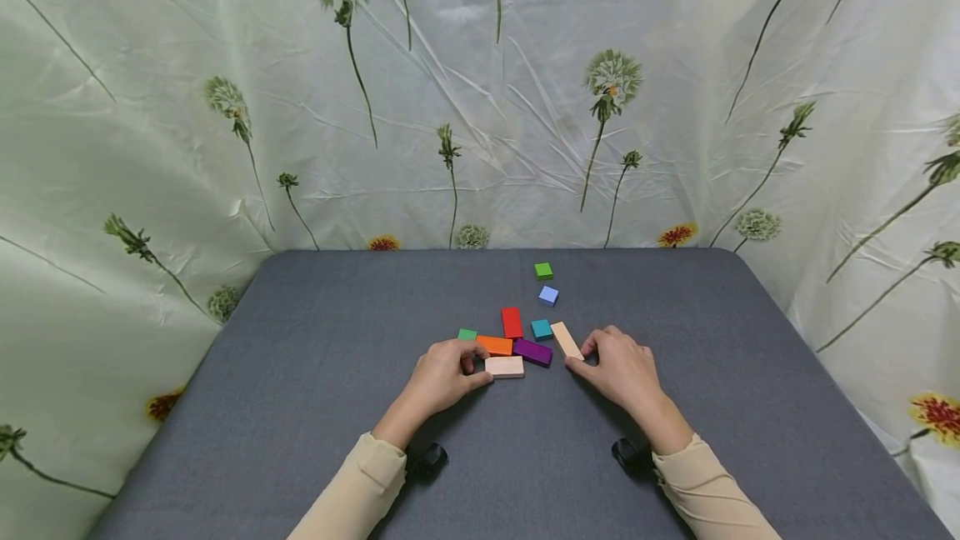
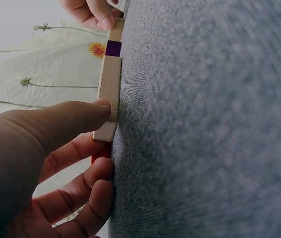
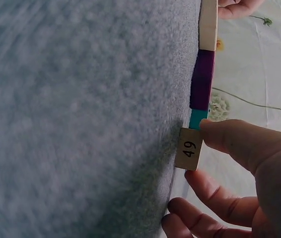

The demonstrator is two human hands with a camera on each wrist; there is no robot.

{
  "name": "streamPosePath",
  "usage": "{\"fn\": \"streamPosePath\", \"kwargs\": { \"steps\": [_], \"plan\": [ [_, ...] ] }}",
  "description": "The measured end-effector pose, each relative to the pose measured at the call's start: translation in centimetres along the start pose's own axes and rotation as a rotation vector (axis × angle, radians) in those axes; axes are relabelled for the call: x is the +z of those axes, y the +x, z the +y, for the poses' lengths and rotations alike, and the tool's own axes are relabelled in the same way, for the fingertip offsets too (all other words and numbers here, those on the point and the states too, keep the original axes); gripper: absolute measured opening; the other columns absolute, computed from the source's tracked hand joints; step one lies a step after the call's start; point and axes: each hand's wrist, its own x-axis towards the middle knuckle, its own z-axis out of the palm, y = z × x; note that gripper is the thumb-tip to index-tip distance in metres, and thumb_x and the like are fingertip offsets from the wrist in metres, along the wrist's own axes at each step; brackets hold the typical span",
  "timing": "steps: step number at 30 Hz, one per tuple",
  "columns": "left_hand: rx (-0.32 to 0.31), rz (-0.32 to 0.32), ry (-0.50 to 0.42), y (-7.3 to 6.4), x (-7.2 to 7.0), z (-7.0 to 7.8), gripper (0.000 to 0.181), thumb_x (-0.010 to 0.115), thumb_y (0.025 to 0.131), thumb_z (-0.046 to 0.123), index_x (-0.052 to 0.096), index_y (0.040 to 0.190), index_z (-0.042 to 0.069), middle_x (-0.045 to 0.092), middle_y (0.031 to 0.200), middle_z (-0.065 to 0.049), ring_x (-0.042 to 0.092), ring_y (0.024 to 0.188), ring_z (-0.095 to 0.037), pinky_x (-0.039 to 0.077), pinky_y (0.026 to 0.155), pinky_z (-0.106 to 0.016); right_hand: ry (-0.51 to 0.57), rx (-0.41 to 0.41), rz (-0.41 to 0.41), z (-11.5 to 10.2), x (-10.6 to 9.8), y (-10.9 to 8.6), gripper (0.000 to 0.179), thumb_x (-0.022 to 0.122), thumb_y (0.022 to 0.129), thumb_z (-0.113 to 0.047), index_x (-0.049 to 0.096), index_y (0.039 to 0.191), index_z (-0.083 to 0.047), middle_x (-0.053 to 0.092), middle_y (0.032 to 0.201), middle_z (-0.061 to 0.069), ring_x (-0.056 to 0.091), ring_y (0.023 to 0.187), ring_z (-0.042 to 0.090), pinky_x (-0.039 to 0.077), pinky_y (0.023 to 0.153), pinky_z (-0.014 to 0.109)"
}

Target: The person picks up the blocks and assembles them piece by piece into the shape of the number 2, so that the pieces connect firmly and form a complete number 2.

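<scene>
"What's in your left hand [image 1: 446,372]?"

"I pinch a long pale wooden block [image 1: 504,367] there, lying side to side on the gray cloth [image 1: 525,457]."

"And your right hand [image 1: 621,363]?"

"I pinch a second pale wooden block [image 1: 567,341], pointing away and left, beside the small teal block [image 1: 542,330]."

Soft, even light fills the head view, keeping the table [image 1: 510,457] clear; the curtain [image 1: 525,148] behind the table shines along its creases and looks dimmer to the table's left. Faint shadows lie on the table beneath the left hand [image 1: 442,373] and right hand [image 1: 621,365]. Both wrist views are dimmer, the table's nearest cloth blurred.
</scene>
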Motion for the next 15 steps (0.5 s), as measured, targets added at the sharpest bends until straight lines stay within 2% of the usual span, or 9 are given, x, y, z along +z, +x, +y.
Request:
{"fn": "streamPosePath", "kwargs": {
  "steps": [15],
  "plan": [
    [0.004, -0.002, 0.005, 0.1, 0.1, -0.1, 0.021, 0.090, 0.089, 0.027, 0.078, 0.104, 0.020, 0.057, 0.076, 0.007, 0.048, 0.067, -0.009, 0.037, 0.062, -0.027, 0.032, 0.013, -0.010, 1.1, -0.4, -0.3, 0.031, 0.086, 0.090, -0.038, 0.073, 0.093, -0.009, 0.066, 0.095, 0.008, 0.058, 0.081, 0.022, 0.049, 0.083, 0.056]
  ]
}}
